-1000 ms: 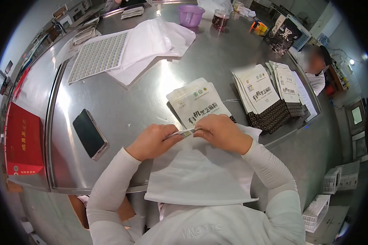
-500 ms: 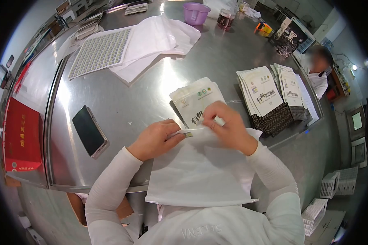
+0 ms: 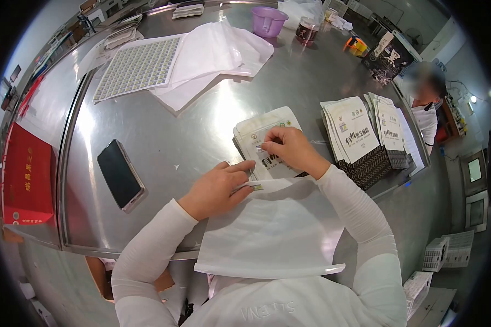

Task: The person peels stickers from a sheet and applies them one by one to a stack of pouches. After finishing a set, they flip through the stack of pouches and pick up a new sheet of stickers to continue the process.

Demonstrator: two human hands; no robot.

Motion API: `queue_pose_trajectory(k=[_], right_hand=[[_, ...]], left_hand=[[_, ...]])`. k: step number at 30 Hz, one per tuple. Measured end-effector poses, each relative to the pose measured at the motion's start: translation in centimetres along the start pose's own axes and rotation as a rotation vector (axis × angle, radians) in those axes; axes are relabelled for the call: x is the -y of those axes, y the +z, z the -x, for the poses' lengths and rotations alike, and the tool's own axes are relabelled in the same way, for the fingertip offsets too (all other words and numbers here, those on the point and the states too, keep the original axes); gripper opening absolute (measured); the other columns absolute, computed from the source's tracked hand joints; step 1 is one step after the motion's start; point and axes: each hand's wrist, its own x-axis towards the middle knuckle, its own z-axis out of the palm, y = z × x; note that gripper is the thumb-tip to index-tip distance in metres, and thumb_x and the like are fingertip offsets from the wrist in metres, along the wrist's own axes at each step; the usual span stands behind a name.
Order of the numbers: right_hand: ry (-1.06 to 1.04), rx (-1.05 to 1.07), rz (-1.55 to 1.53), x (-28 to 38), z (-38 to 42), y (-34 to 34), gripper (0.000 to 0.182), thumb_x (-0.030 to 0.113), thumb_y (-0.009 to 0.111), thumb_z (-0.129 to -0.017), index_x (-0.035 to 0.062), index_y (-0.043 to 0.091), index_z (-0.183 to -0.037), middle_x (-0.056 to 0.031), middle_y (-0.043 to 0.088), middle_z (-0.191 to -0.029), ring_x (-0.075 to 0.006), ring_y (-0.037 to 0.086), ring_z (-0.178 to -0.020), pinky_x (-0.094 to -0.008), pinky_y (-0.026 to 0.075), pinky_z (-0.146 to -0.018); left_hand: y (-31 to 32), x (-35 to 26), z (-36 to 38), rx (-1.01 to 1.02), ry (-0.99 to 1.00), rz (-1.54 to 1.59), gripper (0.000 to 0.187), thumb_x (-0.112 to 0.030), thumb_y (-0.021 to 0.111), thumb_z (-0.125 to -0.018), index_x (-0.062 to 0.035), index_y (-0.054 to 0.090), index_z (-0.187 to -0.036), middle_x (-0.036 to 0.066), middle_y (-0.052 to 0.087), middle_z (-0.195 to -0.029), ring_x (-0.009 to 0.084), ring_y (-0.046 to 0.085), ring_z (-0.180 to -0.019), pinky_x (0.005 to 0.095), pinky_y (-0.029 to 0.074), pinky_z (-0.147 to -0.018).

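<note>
A stack of pale printed pouches (image 3: pixel 247 134) lies on the steel table in front of me. Over its top pouch my right hand (image 3: pixel 295 151) is closed in a pinch, with a small sticker (image 3: pixel 260 147) at the fingertips against the pouch front. My left hand (image 3: pixel 217 189) grips the upper edge of a white backing sheet (image 3: pixel 273 229), its index finger reaching onto the pouch's lower left. A small greenish label (image 3: pixel 257 187) shows on the sheet's edge beside the left thumb. The sheet hangs over the table edge towards my body.
Two stacks of pouches (image 3: pixel 350 133) stand at the right. A phone (image 3: pixel 120 174) lies at the left, near a red box (image 3: pixel 30 174). Further back are a sheet of labels (image 3: pixel 139 68), white paper (image 3: pixel 207 57), a purple basin (image 3: pixel 269 22) and a jar (image 3: pixel 307 30). A person (image 3: pixel 423 103) is at far right.
My right hand has moved from the sheet's edge up and forward onto the pouch, bringing the small sticker. My left hand stays at the sheet's edge, its index finger now stretched towards the pouch.
</note>
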Motion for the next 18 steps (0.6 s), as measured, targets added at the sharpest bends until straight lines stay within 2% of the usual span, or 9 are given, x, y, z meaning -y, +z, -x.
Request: queue_pose_trajectory(k=[6,9,15,18], right_hand=[[-0.026,-0.009,0.003,-0.6,-0.5,0.3,0.019,0.018,0.068,-0.081,-0.0005,0.065,-0.079,-0.0091,0.064,-0.07,-0.0171,0.058,-0.063,-0.0312,0.046,-0.061],[-0.059,-0.015,0.021,-0.9,-0.8,0.6,0.017,0.017,0.069,-0.081,0.0004,0.065,-0.08,-0.0037,0.063,-0.068,-0.0095,0.054,-0.061,-0.0263,0.044,-0.057],[-0.071,-0.023,0.077,-0.7,-0.8,0.8,0.019,0.018,0.069,-0.081,-0.0003,0.064,-0.079,-0.0056,0.063,-0.068,-0.0114,0.055,-0.062,-0.028,0.044,-0.059],[-0.065,-0.039,0.092,-0.9,-0.9,1.1,0.021,0.023,0.07,-0.078,0.0023,0.066,-0.077,-0.0116,0.067,-0.075,-0.0253,0.063,-0.069,-0.0359,0.048,-0.065]], left_hand=[[0.1,-0.2,-0.3,-0.012,0.019,-0.022,0.019,-0.019,0.065,-0.082,-0.0022,0.059,-0.076,0.013,0.054,-0.134,0.031,0.054,-0.086,0.0378,0.048,-0.079],[0.1,-0.2,-0.4,0.014,-0.003,-0.029,0.02,-0.019,0.065,-0.082,-0.0019,0.058,-0.075,0.014,0.053,-0.135,0.0313,0.054,-0.086,0.0378,0.048,-0.079],[0.1,-0.2,-0.5,0.019,0.002,-0.012,0.021,-0.018,0.065,-0.082,-0.0011,0.057,-0.073,0.013,0.053,-0.136,0.0315,0.053,-0.085,0.0382,0.048,-0.079],[0.1,-0.3,-0.5,0.031,-0.014,-0.005,0.021,-0.018,0.065,-0.082,-0.0009,0.057,-0.073,0.013,0.053,-0.135,0.0316,0.053,-0.084,0.0383,0.048,-0.078]])
